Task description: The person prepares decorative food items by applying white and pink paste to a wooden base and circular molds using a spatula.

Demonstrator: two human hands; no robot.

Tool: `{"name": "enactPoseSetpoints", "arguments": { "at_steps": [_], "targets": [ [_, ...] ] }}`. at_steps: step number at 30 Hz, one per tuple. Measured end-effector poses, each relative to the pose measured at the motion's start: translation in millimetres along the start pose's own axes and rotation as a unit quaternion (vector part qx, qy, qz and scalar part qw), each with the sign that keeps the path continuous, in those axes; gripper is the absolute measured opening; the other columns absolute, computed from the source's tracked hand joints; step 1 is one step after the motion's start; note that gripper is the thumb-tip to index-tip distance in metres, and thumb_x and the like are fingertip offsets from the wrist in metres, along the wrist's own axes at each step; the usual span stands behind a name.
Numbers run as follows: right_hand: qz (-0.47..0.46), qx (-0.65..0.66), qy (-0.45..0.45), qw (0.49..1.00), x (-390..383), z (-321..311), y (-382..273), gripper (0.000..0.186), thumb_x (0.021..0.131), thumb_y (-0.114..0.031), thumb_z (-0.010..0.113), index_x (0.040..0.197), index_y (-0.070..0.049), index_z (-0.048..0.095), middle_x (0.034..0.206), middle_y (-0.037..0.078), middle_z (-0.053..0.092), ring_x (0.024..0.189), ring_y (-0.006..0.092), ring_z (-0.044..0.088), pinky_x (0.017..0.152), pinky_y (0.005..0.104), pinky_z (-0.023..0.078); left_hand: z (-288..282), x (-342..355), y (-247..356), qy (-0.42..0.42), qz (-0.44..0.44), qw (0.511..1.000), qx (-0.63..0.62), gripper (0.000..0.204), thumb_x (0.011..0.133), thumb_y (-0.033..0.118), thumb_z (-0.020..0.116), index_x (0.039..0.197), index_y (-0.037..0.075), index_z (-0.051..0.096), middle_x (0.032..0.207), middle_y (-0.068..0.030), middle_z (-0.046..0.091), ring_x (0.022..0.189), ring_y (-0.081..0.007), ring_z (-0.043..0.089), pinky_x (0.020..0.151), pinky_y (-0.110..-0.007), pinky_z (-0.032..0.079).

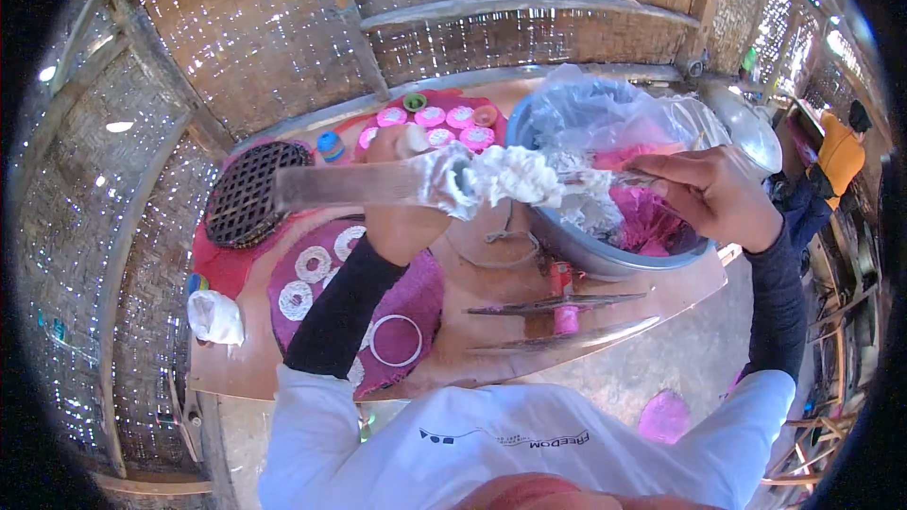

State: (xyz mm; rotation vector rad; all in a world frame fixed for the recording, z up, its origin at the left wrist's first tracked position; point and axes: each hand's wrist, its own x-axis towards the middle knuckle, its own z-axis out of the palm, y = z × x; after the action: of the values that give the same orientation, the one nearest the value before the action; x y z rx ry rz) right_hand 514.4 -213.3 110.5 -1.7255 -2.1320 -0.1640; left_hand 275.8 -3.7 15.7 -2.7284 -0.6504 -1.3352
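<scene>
My left hand (406, 229) is closed round a flat wooden tool (345, 186) held level above the table. The tool's right end is a round hollow piece (455, 181) smeared with white dough. A lumpy strand of white dough (518, 177) stretches from it toward my right hand (726, 196). That hand is closed, its fingertips pinching a thin, dough-coated implement (609, 179) whose exact kind I cannot make out. Below and behind it stands a grey-blue basin (619, 263) with white dough, pink dough (647, 217) and a clear plastic bag (605, 113) in it.
Left of the basin, a purple-pink round mat (430, 302) bears white rings (313, 264) and a thin hoop (396, 341). Pink-and-white discs (430, 117) lie farther back, beside a black woven tray (253, 194). Dark sticks (510, 308) lie near the table's front. A person in orange (840, 159) is far right.
</scene>
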Motion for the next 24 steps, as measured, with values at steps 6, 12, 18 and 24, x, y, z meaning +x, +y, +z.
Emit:
{"name": "enactPoseSetpoints", "arguments": {
  "at_steps": [6,12,18,24],
  "targets": [
    [-0.037,-0.300,0.056,0.952,39,14,-70,0.017,0.079,-0.024,0.053,0.092,-0.017,0.060,0.057,0.004,0.053,0.048,0.0189,0.055,0.042,0.0332,0.041,-19,7,0,0.121,0.017,0.991,-0.045,0.045,0.057,0.021,0.072,0.092,0.006,0.049,0.084,-0.0091,0.049,0.077,-0.0272,0.049,0.066,-0.038,0.038],
    [0.000,-0.360,0.085,0.929,54,82,-128,0.034,0.076,-0.016,0.049,0.109,-0.017,0.053,0.063,0.002,0.048,0.047,0.0170,0.053,0.040,0.0313,0.041,-33,3,-10,0.158,0.055,0.981,0.102,0.051,0.056,0.031,0.072,0.095,0.007,0.052,0.086,-0.0095,0.051,0.082,-0.0273,0.051,0.068,-0.038,0.038],
    [0.057,-0.236,0.108,0.964,18,92,-139,0.034,0.074,-0.014,0.051,0.108,-0.012,0.053,0.059,0.003,0.050,0.043,0.0180,0.053,0.037,0.0302,0.041,-31,-8,-66,0.091,0.005,0.984,0.155,0.046,0.057,0.034,0.069,0.089,0.008,0.051,0.083,-0.0093,0.049,0.084,-0.0285,0.048,0.069,-0.038,0.036],
    [0.147,0.044,0.256,0.954,27,107,-140,0.025,0.077,-0.012,0.057,0.102,-0.011,0.057,0.063,0.016,0.056,0.051,0.0315,0.056,0.044,0.0386,0.042,-11,-36,-76,0.198,-0.091,0.968,-0.128,0.038,0.069,0.032,0.062,0.099,0.011,0.055,0.098,-0.0079,0.056,0.095,-0.0260,0.050,0.081,-0.038,0.039]
  ]
}}
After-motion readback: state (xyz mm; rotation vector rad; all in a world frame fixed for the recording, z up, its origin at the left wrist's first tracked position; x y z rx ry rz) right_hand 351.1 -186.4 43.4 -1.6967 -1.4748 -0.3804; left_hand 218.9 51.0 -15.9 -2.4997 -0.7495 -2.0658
